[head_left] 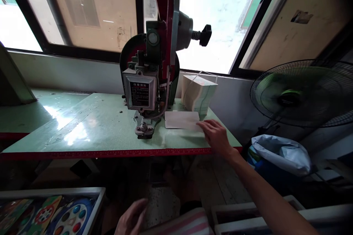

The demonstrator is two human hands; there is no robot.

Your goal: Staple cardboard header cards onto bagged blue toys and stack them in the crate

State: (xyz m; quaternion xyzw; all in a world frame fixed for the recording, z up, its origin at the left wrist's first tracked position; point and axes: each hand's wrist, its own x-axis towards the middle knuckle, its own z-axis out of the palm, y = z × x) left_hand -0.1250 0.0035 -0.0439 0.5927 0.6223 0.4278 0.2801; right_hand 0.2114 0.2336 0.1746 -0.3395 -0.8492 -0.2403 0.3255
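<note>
My right hand (215,135) reaches over the table, its fingertips closed on the right edge of a white card (180,120). The card lies flat beside the foot of a heavy stapling or riveting machine (149,88); its edge near my fingers is slightly blurred. Behind the card stands a tall stack of cards (199,94) with a loose pale strap over its top. Low in the view, above my lap, my left hand (131,217) is empty, its fingers loosely bent and the thumb apart. It is somewhat blurred.
The green table (104,132) has a red front edge. A tray (100,194) of colourful printed pieces sits at lower left. On the right are a caged fan (292,97), a white bag (281,150) and a pale crate (242,224). Windows line the back.
</note>
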